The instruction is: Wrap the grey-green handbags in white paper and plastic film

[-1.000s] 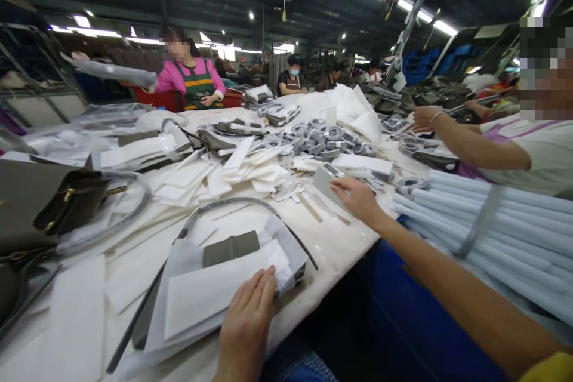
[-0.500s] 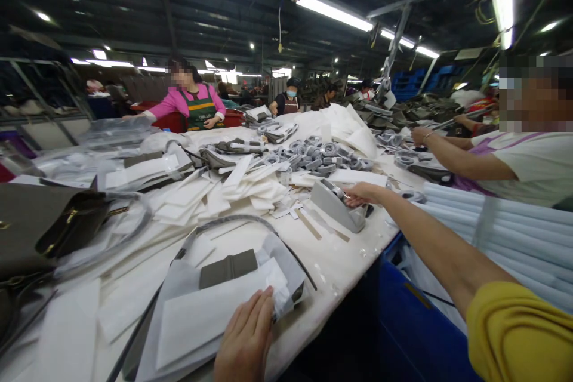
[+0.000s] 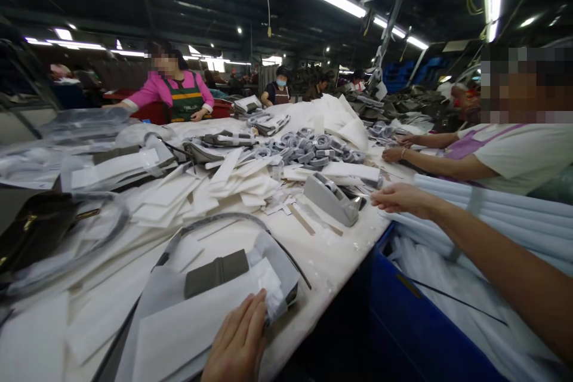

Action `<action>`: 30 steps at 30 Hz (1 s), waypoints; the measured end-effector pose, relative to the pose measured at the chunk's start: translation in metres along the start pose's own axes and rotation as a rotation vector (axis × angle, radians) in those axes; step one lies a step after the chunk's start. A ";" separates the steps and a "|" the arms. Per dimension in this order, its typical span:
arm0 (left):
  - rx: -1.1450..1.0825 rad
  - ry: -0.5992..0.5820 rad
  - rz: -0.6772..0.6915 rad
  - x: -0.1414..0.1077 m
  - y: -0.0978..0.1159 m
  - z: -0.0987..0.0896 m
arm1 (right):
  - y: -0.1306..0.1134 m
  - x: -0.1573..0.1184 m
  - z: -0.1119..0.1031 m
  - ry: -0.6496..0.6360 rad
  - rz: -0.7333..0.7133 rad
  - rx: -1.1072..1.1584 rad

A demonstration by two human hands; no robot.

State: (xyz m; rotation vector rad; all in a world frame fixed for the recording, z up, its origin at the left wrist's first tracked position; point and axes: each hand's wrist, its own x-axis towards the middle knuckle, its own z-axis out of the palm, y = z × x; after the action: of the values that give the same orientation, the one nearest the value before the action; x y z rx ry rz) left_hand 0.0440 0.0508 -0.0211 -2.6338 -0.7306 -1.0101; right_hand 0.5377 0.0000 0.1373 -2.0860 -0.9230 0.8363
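My left hand (image 3: pixel 237 337) lies flat, fingers stretched out, on the white foam sheet (image 3: pixel 188 322) that covers part of a wrapped bag at the near edge of the table. A dark grey-brown wrapped piece (image 3: pixel 217 274) rests above the foam, and the bag's dark strap (image 3: pixel 237 218) curves behind it. My right hand (image 3: pixel 400 200) is in the air just right of the grey tape dispenser (image 3: pixel 331 198), apart from it. Its fingertips are pressed together; what they hold, if anything, is too small to name.
Loose white foam pieces (image 3: pixel 179 197) and grey wrapped rings (image 3: pixel 313 146) cover the table's middle. A blue bin (image 3: pixel 403 310) stands below the right edge, beside pale blue rolls (image 3: pixel 514 209). Co-workers stand at the right and across the table.
My right hand has drawn away from the tape dispenser, rightward. My left hand has stayed on the foam. The view has turned slightly, and the right co-worker's hands have come lower over the table.
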 end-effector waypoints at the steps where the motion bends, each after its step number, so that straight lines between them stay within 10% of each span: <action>1: -0.007 0.002 0.006 0.000 -0.001 0.000 | 0.010 -0.006 0.001 0.004 -0.007 0.014; 9: -0.002 0.010 0.004 0.001 0.000 -0.001 | 0.069 -0.007 0.042 0.148 -0.112 0.013; 17: 0.000 0.008 -0.028 0.003 0.006 -0.006 | 0.070 0.003 0.040 0.368 -0.192 -0.361; 24: -0.028 0.010 -0.032 0.003 0.008 -0.006 | 0.045 -0.056 0.033 0.289 -0.538 -0.756; 30: -0.108 0.011 -0.155 0.011 0.017 -0.013 | -0.028 -0.108 0.100 0.035 -1.080 -0.915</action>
State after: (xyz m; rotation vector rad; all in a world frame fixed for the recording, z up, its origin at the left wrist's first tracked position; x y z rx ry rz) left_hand 0.0528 0.0354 -0.0049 -2.6938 -0.9141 -1.1345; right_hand 0.3931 -0.0390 0.1341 -1.7410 -2.3747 -0.2690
